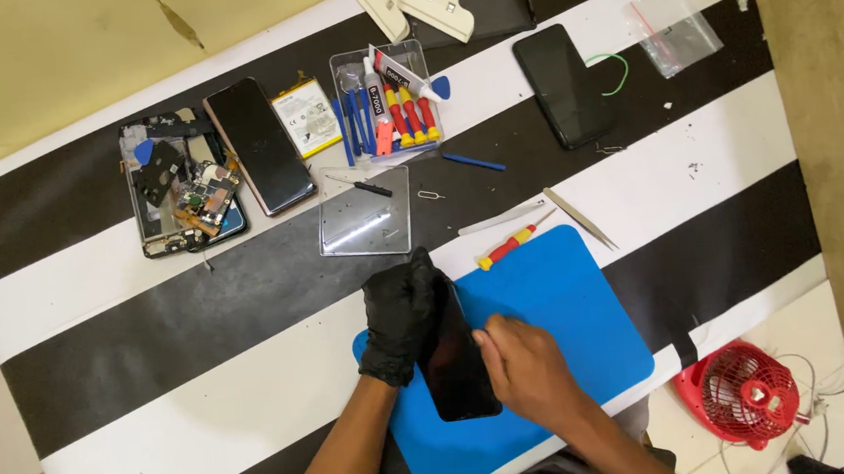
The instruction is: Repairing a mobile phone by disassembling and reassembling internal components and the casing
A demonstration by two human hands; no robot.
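Observation:
A dark smartphone (455, 365) lies on a blue work mat (578, 305) near the table's front edge. My left hand (401, 314), in a black glove, grips the phone's left edge and top. My bare right hand (526, 367) rests against the phone's right edge, fingers curled at its side; whether a small tool is pinched there I cannot tell.
On the black-and-white striped cloth (147, 319) are a red-and-yellow screwdriver (506, 247), tweezers (579, 218), a clear plastic lid (365, 212), a tool tray (391, 99), a battery (306, 118), another phone (259, 144), a stripped phone frame (177, 184) and a black phone (563, 85). A red fan (740, 392) stands at lower right.

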